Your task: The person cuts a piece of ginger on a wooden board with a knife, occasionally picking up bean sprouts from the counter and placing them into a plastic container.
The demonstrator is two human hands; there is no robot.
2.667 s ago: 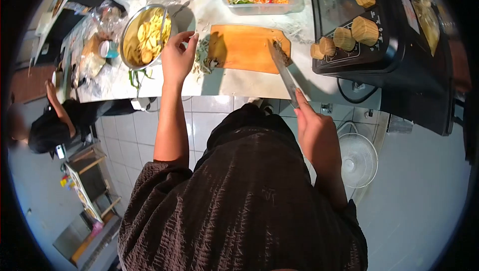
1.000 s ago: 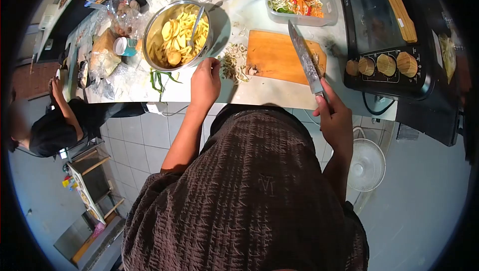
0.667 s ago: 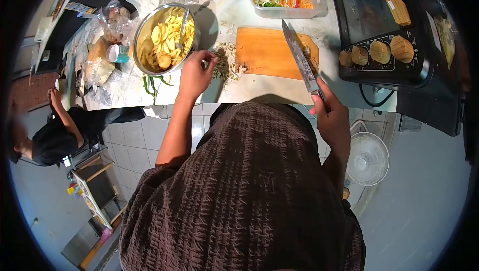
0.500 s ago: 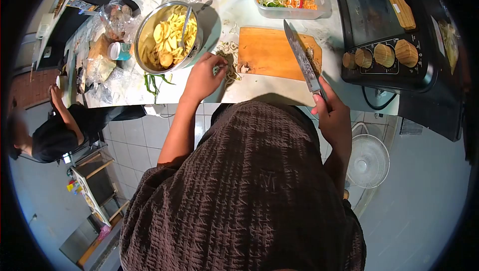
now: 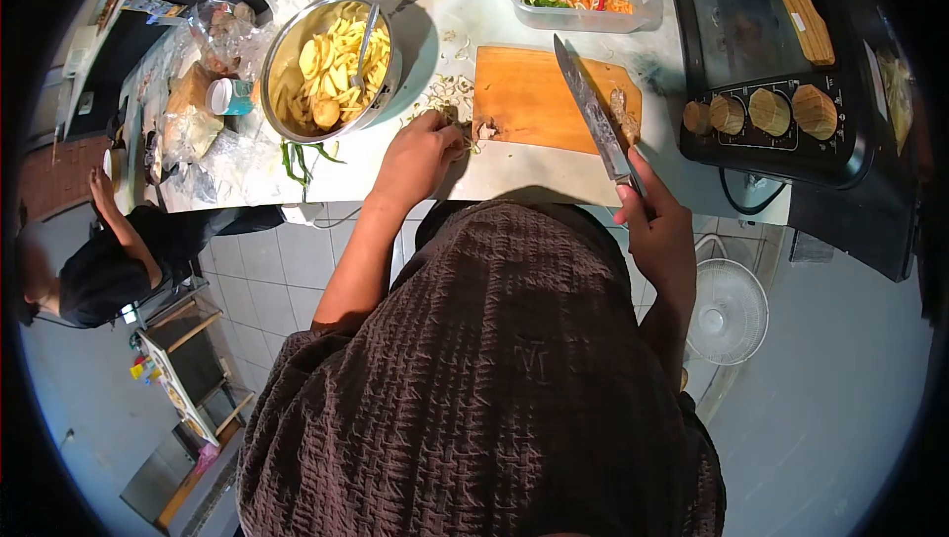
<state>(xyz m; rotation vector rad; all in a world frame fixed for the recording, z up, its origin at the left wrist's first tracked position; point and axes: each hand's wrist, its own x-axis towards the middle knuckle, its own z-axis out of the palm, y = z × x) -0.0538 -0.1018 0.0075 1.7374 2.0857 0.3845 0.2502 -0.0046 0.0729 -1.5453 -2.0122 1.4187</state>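
My right hand (image 5: 657, 231) is wrapped around the handle of a large kitchen knife (image 5: 590, 107). Its blade points away from me, over the wooden cutting board (image 5: 529, 97). A brownish lump (image 5: 624, 117) lies on the board's right side, partly behind the blade, and small brown bits (image 5: 485, 130) sit at its left edge. Left of the board, my left hand (image 5: 420, 157) is down on the counter with curled, closed fingers, at a scatter of pale sprout scraps (image 5: 453, 92). What the fingers hold, if anything, is hidden.
A steel bowl (image 5: 272, 92) of cut yellow pieces with a spoon stands left, green chilies (image 5: 297, 164) before it. Behind the board is a plastic container (image 5: 583, 18) of vegetables; a black oven (image 5: 781, 107) stands right. Plastic bags (image 5: 222, 28) and another person (image 5: 109, 260) are at left.
My left hand has turned and lowered onto the sprout scraps, its fingers now more curled. The knife has stayed over the board in my right hand, nearly still.
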